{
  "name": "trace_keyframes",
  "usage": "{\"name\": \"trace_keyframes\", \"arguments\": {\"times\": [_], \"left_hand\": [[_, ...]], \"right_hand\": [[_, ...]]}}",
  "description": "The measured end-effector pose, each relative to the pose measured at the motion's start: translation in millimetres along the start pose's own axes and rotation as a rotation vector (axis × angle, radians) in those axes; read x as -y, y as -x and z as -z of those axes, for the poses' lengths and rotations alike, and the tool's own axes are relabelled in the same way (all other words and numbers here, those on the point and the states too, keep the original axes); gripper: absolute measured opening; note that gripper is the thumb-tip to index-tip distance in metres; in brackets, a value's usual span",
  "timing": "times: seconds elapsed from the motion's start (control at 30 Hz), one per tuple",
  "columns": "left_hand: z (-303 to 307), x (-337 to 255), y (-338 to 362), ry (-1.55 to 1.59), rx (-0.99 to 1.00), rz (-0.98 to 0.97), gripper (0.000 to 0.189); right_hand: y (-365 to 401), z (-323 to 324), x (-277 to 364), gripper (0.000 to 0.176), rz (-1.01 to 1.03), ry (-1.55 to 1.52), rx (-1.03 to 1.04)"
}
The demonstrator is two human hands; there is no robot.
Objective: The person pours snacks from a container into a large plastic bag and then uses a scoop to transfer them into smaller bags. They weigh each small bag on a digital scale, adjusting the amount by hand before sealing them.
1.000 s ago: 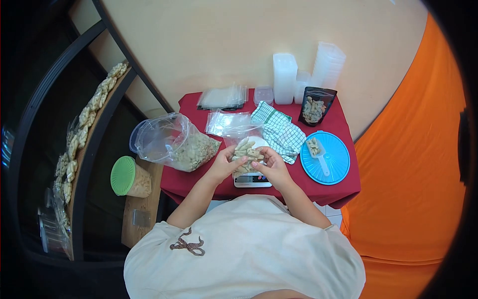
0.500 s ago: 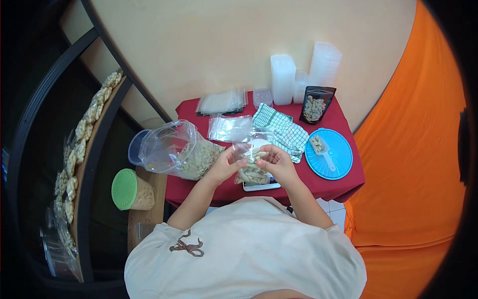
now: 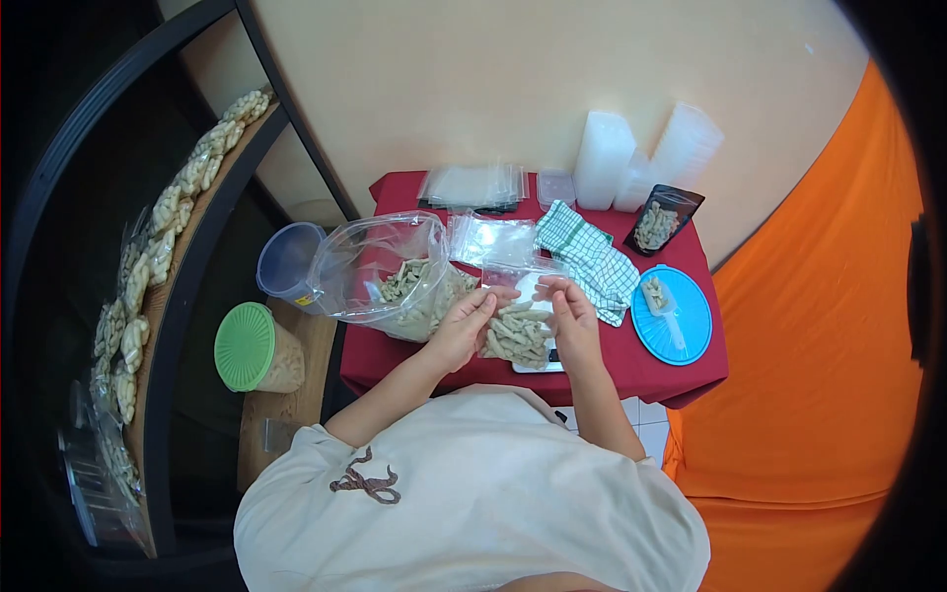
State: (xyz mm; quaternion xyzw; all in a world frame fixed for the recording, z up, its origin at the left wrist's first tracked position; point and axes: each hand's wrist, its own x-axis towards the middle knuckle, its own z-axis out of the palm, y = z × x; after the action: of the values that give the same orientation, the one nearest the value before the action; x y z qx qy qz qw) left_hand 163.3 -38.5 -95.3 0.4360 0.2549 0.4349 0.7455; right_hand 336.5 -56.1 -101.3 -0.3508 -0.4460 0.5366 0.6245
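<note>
I'm holding the clear bag (image 3: 518,333) of snack sticks over the surface's (image 3: 631,380) near edge, left hand (image 3: 462,321) pinching at nine o'clock, right hand (image 3: 574,316) at three. It's probably light, floppy and slippery with brittle contents, so the top strip seems the safest hold.

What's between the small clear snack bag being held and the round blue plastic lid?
A green checked cloth lies there, shown in the head view.

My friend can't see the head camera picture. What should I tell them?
Seen from above, a left hand and right hand hold a small bag of pale snacks over a scale on a red table. A big bag of snacks lies to its left, a checked cloth and blue lid to its right.
</note>
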Motion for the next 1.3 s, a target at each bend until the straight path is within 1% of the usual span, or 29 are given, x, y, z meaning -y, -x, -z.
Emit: {"name": "trace_keyframes", "arguments": {"times": [0.07,0.13,0.2,0.23,0.27,0.33,0.37,0.4,0.43,0.47,0.5,0.53,0.57,0.6,0.63,0.67,0.73,0.77,0.8,0.87,0.9,1.0,1.03,1.1,1.13,1.2,1.23,1.27,1.3], "left_hand": [[2.5,3.2,1.7,0.041,0.03,0.038,0.031],[7.3,6.0,2.0,-0.014,0.066,0.064,0.031],[9.8,1.3,5.4,-0.043,0.068,0.115,0.03],[10.4,-2.0,6.8,-0.072,0.059,0.16,0.03],[11.2,-3.9,7.3,-0.069,0.067,0.165,0.03],[13.3,-5.9,8.6,-0.164,0.103,0.047,0.036],[16.1,-2.1,8.5,-0.159,0.11,0.052,0.036],[18.1,3.1,7.9,-0.19,0.112,-0.069,0.046],[18.9,7.5,8.0,-0.22,0.115,-0.189,0.059],[18.7,11.7,9.0,-0.215,0.125,-0.184,0.059],[15.5,13.1,10.4,-0.255,0.038,-0.259,0.073],[12.7,15.0,11.4,-0.293,-0.05,-0.335,0.088],[10.7,17.9,11.9,-0.287,-0.043,-0.332,0.088],[8.7,21.0,12.1,-0.367,-0.091,-0.378,0.096],[6.8,23.3,12.1,-0.447,-0.14,-0.427,0.105],[4.9,24.6,12.1,-0.441,-0.137,-0.428,0.105],[1.6,26.5,12.2,-0.408,-0.125,-0.469,0.11],[2.1,27.2,12.3,-0.402,-0.124,-0.47,0.11],[4.5,27.9,12.4,-0.466,-0.132,-0.483,0.11],[7.9,29.6,12.0,-0.527,-0.141,-0.499,0.111],[9.0,30.7,12.1,-0.5,-0.133,-0.488,0.111],[14.1,37.4,12.3,-0.489,-0.124,-0.468,0.111],[15.3,39.7,11.3,-0.504,-0.119,-0.455,0.11],[17.6,42.9,9.3,-0.482,-0.106,-0.438,0.11],[18.4,43.9,8.6,-0.464,-0.089,-0.417,0.11],[21.1,44.5,9.3,-0.472,-0.071,-0.427,0.109],[22.9,44.2,9.7,-0.488,-0.047,-0.434,0.109],[24.6,43.6,9.3,-0.508,-0.022,-0.442,0.108],[28.1,47.8,7.2,-0.527,-0.034,-0.484,0.109]], "right_hand": [[-0.8,3.0,4.5,0.023,-0.053,-0.01,-0.069],[1.1,-1.2,10.8,0.021,-0.027,-0.03,-0.107],[3.3,-5.2,13.9,0.02,-0.071,-0.097,-0.171],[4.9,-7.9,12.8,0.019,-0.041,-0.169,-0.156],[6.9,-10.2,11.3,0.019,-0.04,-0.165,-0.165],[11.5,-14.5,6.3,0.019,-0.03,-0.091,-0.103],[14.1,-16.1,1.6,0.018,-0.019,-0.076,-0.086],[17.0,-18.7,-2.2,0.018,-0.019,-0.072,-0.095],[20.1,-21.7,-5.7,0.017,0.058,0.011,-0.094],[23.4,-24.7,-8.4,0.017,0.135,0.096,-0.093],[27.2,-29.8,-7.8,0.021,0.191,0.202,-0.129],[29.9,-34.8,-7.7,0.021,0.192,0.208,-0.138],[32.1,-39.5,-7.8,0.021,0.245,0.255,-0.196],[34.3,-43.1,-8.4,0.022,0.297,0.303,-0.252],[37.6,-45.0,-11.0,0.023,0.271,0.28,-0.271],[40.0,-47.1,-12.9,0.023,0.273,0.287,-0.272],[43.8,-51.0,-17.0,0.023,0.389,0.441,-0.232],[45.4,-52.1,-21.2,0.024,0.431,0.462,-0.204],[48.3,-53.7,-22.7,0.024,0.432,0.467,-0.203],[53.1,-54.6,-24.3,0.025,0.313,0.31,-0.194],[54.6,-52.8,-23.5,0.025,0.314,0.313,-0.191],[57.2,-46.8,-19.7,0.034,0.157,0.205,0.039],[57.5,-45.8,-18.5,0.034,0.157,0.209,0.044],[58.1,-42.4,-14.6,0.046,0.088,0.24,0.212],[58.1,-39.5,-11.5,0.046,0.085,0.246,0.217],[59.0,-33.5,-4.7,0.058,0.184,0.441,0.311],[54.4,-24.8,3.4,0.061,0.316,0.69,0.308],[51.5,-9.1,2.5,0.059,0.327,0.766,0.202],[44.9,9.6,8.6,0.056,0.387,0.984,0.044]]}}
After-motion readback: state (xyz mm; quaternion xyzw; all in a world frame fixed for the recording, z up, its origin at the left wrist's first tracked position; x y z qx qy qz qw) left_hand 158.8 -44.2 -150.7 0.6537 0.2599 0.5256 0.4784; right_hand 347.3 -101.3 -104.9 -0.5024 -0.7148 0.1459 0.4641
